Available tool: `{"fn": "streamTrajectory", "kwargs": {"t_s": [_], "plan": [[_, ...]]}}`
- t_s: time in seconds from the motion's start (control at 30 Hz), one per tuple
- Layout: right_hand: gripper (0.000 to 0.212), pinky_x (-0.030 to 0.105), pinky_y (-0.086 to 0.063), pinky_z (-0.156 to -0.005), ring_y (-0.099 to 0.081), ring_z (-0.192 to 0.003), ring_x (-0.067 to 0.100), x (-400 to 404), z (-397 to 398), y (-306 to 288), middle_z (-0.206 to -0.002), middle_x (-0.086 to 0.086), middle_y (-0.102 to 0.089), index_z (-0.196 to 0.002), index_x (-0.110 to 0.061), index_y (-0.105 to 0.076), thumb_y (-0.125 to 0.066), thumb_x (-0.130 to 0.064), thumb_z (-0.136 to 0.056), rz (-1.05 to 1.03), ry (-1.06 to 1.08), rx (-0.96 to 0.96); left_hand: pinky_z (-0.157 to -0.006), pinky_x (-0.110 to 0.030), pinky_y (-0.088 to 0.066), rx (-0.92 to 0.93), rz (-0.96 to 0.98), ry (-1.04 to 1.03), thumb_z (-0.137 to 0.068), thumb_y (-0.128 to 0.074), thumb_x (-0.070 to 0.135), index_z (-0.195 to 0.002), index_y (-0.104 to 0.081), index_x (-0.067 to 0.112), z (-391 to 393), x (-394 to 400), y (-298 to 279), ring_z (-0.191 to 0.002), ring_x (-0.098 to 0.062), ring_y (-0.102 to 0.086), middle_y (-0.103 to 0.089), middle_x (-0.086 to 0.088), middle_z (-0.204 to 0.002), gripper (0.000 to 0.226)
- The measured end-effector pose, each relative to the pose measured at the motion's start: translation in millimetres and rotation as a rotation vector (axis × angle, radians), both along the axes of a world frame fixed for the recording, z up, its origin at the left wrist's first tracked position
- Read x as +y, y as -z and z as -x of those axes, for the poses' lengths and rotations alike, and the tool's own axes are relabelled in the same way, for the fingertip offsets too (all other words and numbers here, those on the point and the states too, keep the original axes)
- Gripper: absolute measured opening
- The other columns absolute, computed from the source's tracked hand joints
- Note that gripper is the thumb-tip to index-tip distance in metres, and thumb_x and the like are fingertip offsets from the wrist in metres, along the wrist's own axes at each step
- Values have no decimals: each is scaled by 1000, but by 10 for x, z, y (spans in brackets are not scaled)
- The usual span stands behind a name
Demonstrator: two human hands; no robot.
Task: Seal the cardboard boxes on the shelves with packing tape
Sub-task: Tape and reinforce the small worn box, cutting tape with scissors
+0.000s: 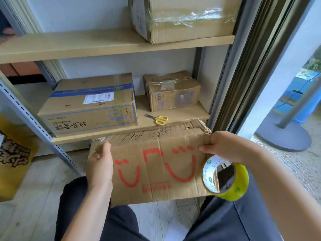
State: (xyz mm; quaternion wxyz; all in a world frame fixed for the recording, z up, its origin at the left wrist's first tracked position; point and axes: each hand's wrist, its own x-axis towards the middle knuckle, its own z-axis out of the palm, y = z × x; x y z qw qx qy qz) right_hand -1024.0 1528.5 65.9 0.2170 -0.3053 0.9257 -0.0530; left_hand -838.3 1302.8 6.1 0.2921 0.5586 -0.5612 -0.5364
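A worn cardboard box with red markings stands low in front of the shelves, above my knees. My left hand grips its left edge, thumb on the near face. My right hand pinches the torn upper right corner. A roll of yellow-green packing tape hangs just under that hand, against the box's right end; which fingers carry it is hidden. On the middle shelf sit a large box with blue print and a small taped box. Another taped box sits on the upper shelf.
Yellow-handled scissors lie on the middle shelf in front of the small box. A grey slotted upright slants down the left. A dark door frame borders the right, with a round grey stand base beyond it.
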Motion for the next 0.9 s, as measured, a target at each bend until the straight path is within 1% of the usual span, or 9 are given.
{"fn": "streamTrajectory", "kwargs": {"t_s": [0.17,0.23,0.3,0.43,0.53,0.63,0.73,0.8,0.9], "plan": [[48,26,-32,-50,-41,-53,15,136,-222,-597,-60,2,-44,-59,-16,-44,-56,-42,-98,102,36,115,-93,-45,-49,174,64,-36,-90,-56,55,-84,-55,18,-25,21,-515,-92,-28,-55,-57,0,-84,37],[48,25,-32,-47,-42,-51,14,182,-259,-769,-59,2,-44,-58,-17,-44,-56,-40,-98,165,71,164,-85,-41,-49,208,122,-27,-89,-52,58,-84,-57,19,3,49,-661,-85,-27,-56,-56,4,-78,40],[47,24,-30,-44,-41,-48,14,207,-248,-845,-56,1,-44,-58,-15,-45,-57,-37,-98,259,119,187,-78,-35,-38,229,168,-8,-95,-47,54,-93,-58,17,73,70,-744,-85,-27,-52,-53,6,-78,39],[47,29,-30,-47,-37,-48,17,229,-68,-618,-56,2,-42,-60,-11,-43,-58,-33,-99,349,210,181,-84,-35,-32,245,157,24,-99,-42,53,-105,-56,22,302,97,-653,-99,-24,-47,-54,-2,-104,34],[48,33,-31,-51,-39,-49,21,302,163,-329,-54,3,-41,-60,-9,-43,-57,-33,-99,389,274,173,-87,-36,-36,283,97,11,-98,-45,55,-110,-59,24,606,120,-490,-104,-23,-49,-56,0,-114,36],[35,32,-38,-55,-49,-56,23,356,375,-142,-57,6,-52,-70,-11,-57,-56,-30,-99,440,306,178,-96,-40,-41,284,23,37,-96,-45,56,-114,-56,29,1045,106,-401,-108,-22,-51,-55,2,-118,34],[25,38,-45,-63,-58,-64,28,275,618,-33,-60,8,-60,-83,-8,-67,-57,-26,-98,522,342,166,-103,-50,-45,289,-25,70,-87,-46,66,-115,-54,29,1532,-53,-371,-112,-27,-56,-60,-3,-122,47],[31,39,-38,-59,-54,-62,28,141,757,37,-57,4,-54,-75,-8,-63,-56,-27,-99,532,372,157,-104,-52,-45,272,-30,80,-79,-45,70,-120,-56,30,1784,-206,-362,-114,-27,-57,-61,-3,-124,58],[39,35,-28,-56,-48,-61,26,-108,767,168,-60,1,-51,-65,-15,-48,-52,-30,-101,535,434,118,-105,-49,-42,252,11,80,-88,-42,66,-130,-53,33,1974,-400,-323,-118,-25,-54,-57,-1,-131,55]]}}
